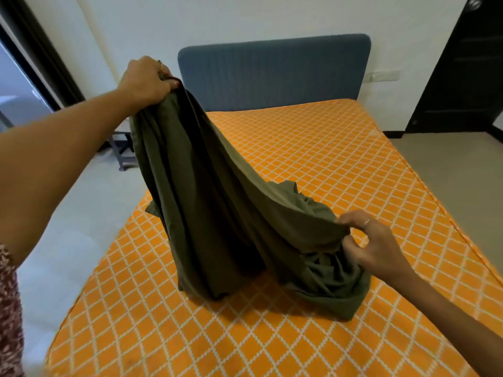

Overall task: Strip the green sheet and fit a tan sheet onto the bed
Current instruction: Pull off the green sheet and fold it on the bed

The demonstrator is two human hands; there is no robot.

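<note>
Over the near half of the bed (340, 148), the green sheet (217, 213) hung gathered in folds, its lower bulk resting on the bare orange diamond-patterned mattress toward the near edge. The left hand (144, 80) was raised high near the left edge, fingers (170, 83) curled tight round a bunched end of the sheet, while the right hand (373, 246) was lower toward the right edge, thumb and fingers pinching a fold of the same sheet. A blue headboard (275, 72) stood at the far edge.
</note>
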